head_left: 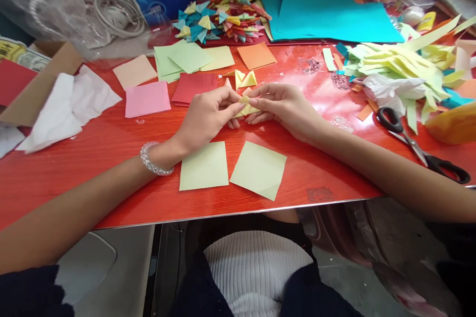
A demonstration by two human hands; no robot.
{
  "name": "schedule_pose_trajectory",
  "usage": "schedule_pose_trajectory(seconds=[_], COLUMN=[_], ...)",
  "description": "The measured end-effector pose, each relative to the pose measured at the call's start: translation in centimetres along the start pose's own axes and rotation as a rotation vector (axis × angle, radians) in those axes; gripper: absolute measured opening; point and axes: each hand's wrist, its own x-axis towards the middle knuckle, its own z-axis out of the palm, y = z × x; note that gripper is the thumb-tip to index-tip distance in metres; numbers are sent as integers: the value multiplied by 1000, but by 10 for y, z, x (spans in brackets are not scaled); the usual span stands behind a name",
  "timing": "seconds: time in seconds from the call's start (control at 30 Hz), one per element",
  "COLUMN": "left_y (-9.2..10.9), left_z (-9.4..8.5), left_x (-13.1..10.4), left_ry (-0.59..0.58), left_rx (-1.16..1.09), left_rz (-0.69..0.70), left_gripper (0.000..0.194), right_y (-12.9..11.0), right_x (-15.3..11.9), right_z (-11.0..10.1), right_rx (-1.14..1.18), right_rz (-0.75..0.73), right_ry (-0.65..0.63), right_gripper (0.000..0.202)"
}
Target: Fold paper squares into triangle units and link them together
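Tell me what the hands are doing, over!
Left hand, right hand: both pinching folded yellow paper. Two pale paper squares nearby. Scissors off right, not in the way.

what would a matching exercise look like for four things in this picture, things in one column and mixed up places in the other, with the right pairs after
Things
1. folded yellow paper
2. scissors
3. pink squares
4. blue sheets

Places
A. just left of the red squares
B. just right of the heap of folded pieces
C. held between the left hand and the right hand
D. in front of the pile of paper strips

Pairs: 1-C, 2-D, 3-A, 4-B
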Motion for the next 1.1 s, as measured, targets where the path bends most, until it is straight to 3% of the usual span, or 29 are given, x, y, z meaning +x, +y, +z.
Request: schedule_pose_trajectory(seconds=[0.37,0.63,0.73,1.1], left_y=[2,-4,-5,-4], left_z=[-5,-7,-6,-6], left_x=[9,12,12,9], left_ry=[-165,-155,-160,-151], left_rx=[-73,23,14,-61], left_rz=[-129,-28,-54,49], left_gripper=[11,13,10,11], right_y=[4,5,4,-2], right_x=[-5,-3,-1,-2], right_z=[1,1,0,-3], right_rx=[-118,-114,-91,14], right_rz=[-78,-115,-112,3], right_ry=[-17,22,31,-108], right_gripper=[21,21,22,24])
